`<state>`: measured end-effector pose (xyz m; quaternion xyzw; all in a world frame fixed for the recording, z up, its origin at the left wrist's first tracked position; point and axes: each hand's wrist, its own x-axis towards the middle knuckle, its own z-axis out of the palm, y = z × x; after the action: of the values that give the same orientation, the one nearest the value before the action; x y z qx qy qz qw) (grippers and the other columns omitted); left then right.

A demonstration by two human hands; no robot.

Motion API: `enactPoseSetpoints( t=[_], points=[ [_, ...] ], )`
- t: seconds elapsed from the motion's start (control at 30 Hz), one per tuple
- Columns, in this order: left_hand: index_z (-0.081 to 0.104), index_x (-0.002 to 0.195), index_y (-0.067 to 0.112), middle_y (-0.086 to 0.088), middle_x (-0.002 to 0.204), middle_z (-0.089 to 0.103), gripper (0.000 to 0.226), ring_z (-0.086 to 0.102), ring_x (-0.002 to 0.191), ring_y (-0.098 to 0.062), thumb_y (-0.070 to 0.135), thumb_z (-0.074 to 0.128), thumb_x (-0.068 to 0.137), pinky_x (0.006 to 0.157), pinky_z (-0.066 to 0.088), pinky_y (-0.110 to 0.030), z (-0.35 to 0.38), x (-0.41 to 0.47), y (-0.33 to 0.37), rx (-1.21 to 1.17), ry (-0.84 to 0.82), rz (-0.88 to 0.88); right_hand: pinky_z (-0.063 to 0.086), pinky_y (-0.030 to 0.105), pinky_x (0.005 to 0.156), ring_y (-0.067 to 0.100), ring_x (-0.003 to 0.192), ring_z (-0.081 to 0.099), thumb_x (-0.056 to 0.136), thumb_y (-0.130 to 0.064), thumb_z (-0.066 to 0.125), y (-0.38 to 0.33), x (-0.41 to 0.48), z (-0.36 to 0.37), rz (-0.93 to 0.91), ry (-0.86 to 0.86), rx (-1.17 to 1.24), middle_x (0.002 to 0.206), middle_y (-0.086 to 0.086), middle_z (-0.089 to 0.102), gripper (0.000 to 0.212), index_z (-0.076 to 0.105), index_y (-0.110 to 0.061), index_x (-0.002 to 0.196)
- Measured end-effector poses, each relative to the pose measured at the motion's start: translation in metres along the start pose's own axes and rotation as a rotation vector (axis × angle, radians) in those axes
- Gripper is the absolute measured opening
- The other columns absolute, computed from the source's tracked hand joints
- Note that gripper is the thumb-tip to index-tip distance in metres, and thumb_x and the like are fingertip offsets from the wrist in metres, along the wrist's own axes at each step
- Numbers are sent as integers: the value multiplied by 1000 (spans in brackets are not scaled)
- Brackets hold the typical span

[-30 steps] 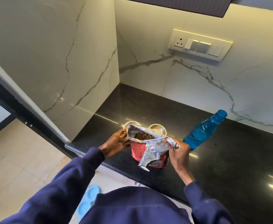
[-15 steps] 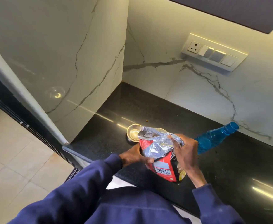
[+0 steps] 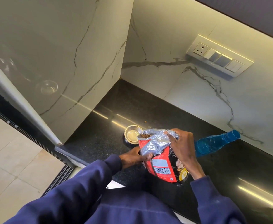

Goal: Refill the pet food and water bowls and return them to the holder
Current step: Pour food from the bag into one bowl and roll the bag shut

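While filling the far-left bowl (image 3: 132, 135), gripping bag (image 3: 163, 161) low with curled left hand (image 3: 132, 157), pinching foil mouth with right hand (image 3: 183, 146); next, likely tipping farther over bowl, against spills.

Home kitchen corner.
Black speckled stone worktop (image 3: 148, 107) is meeting white veined marble walls (image 3: 197, 88) carrying a white socket-and-switch plate (image 3: 219, 59).

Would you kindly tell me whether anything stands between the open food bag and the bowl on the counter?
Nothing visible does. The food bag, held by the left hand and right hand, has its open mouth right beside the bowl, whose top is uncovered. The blue bottle is off to the right.
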<state>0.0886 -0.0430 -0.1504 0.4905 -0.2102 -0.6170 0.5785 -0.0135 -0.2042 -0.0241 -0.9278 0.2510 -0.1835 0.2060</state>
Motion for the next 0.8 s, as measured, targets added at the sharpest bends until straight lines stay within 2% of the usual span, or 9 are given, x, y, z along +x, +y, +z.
enactPoseSetpoints(
  t=[0.07, 0.13, 0.23, 0.33, 0.43, 0.67, 0.8],
  points=[
    [54, 141, 17, -9, 140, 65, 64, 62, 131, -27, 39, 77, 86, 114, 46, -50, -2, 1, -1, -28, -9, -17, 59, 34, 49, 20, 60, 71, 90, -25, 75, -2, 5, 1, -2, -7, -12, 74, 9, 75, 28, 76, -3, 107],
    [54, 141, 15, -11, 139, 65, 67, 62, 130, -28, 41, 78, 84, 111, 49, -48, -4, 2, -1, -65, -3, -28, 57, 27, 50, 14, 61, 69, 90, -25, 74, -3, 10, 3, -5, -13, -20, 77, 8, 76, 26, 77, -3, 102],
    [56, 139, 14, -10, 137, 67, 73, 64, 127, -27, 46, 81, 78, 96, 57, -38, -5, 1, -1, -104, 17, -46, 56, 23, 54, 14, 64, 71, 91, -26, 73, -6, 15, 5, 10, -49, -15, 80, 6, 77, 25, 77, -5, 102],
    [59, 134, 15, -9, 133, 70, 69, 69, 117, -21, 45, 81, 76, 80, 60, -27, -8, 2, -2, -130, 20, -55, 58, 27, 56, 17, 65, 72, 91, -27, 73, -9, 20, 8, 17, -68, -26, 79, 7, 77, 24, 78, -5, 99],
    [60, 131, 18, -5, 127, 72, 66, 71, 113, -17, 45, 81, 75, 80, 60, -27, -9, 1, -1, -133, 16, -65, 59, 27, 61, 19, 71, 74, 91, -26, 73, -11, 25, 11, 19, -72, -40, 83, 8, 78, 24, 78, -4, 100],
    [59, 132, 19, -5, 127, 72, 82, 70, 114, -18, 55, 87, 64, 84, 60, -30, -11, 2, 0, -128, 11, -68, 63, 38, 70, 23, 81, 76, 93, -26, 71, -10, 32, 14, 62, -120, -42, 91, 11, 79, 29, 77, -1, 106],
    [60, 130, 19, -4, 124, 72, 86, 71, 110, -17, 58, 89, 59, 81, 60, -28, -10, 3, -1, -133, 11, -75, 60, 28, 69, 23, 82, 77, 93, -25, 73, -11, 34, 14, 52, -112, -51, 94, 11, 79, 29, 76, -1, 109]
  ],
)
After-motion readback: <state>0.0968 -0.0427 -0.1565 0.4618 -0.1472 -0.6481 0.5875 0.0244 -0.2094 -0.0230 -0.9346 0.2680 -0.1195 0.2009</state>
